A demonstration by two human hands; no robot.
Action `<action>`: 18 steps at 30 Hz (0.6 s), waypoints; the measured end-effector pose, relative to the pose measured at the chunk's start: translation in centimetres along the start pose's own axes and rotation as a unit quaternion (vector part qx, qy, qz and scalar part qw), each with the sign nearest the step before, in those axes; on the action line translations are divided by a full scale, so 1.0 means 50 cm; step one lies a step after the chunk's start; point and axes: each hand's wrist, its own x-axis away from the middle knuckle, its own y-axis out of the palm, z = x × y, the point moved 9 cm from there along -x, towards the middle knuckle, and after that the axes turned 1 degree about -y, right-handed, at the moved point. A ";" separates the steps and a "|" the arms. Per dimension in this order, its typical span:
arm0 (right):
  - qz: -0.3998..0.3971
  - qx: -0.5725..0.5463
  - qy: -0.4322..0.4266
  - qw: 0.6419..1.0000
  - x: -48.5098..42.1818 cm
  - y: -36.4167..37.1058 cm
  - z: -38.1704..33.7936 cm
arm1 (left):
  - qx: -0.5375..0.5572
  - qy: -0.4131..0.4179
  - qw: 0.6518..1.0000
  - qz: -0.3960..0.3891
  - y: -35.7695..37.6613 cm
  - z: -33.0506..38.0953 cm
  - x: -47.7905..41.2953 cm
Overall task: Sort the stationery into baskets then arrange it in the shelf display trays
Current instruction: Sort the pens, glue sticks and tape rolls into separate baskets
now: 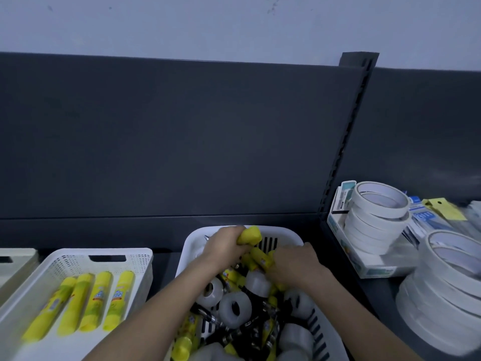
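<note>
A white basket (194,239) in front of me holds mixed stationery: yellow glue sticks, clear tape rolls (235,308) and dark pens. My left hand (223,243) grips a yellow glue stick (250,235) raised over the basket's far end. My right hand (294,264) is down among the items, its fingers curled round another yellow glue stick (260,257). To the left, a white perforated basket (62,259) contains several yellow glue sticks (100,300) lying side by side.
Stacks of white tape rolls (377,212) stand on a box at the right, with a second stack (442,290) nearer me and packaged stationery (429,217) behind. A beige tray edge (15,259) shows at far left. A dark shelf back panel (182,139) rises behind.
</note>
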 end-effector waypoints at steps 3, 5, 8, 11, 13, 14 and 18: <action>0.050 0.041 0.008 0.998 -0.002 -0.006 -0.014 | 0.172 0.018 0.984 0.048 -0.051 0.027 0.014; 0.043 0.033 0.024 0.998 -0.003 -0.007 -0.009 | 0.251 0.016 0.964 0.085 -0.102 0.036 0.027; 0.011 0.052 0.010 0.999 -0.009 -0.006 -0.022 | 0.319 0.007 0.938 0.133 -0.177 0.032 0.061; 0.010 0.036 -0.009 0.999 -0.016 -0.008 -0.032 | 0.298 -0.013 0.941 0.158 -0.227 -0.001 0.123; 0.017 0.007 -0.001 1.000 -0.025 -0.005 -0.021 | 0.262 -0.039 0.949 0.171 -0.250 -0.040 0.176; 0.019 0.002 -0.001 1.000 -0.031 -0.004 -0.020 | 0.247 -0.059 0.950 0.179 -0.259 -0.063 0.203; -0.027 -0.004 -0.004 1.000 -0.060 0.027 -0.051 | 0.218 -0.126 0.945 0.209 -0.268 -0.137 0.292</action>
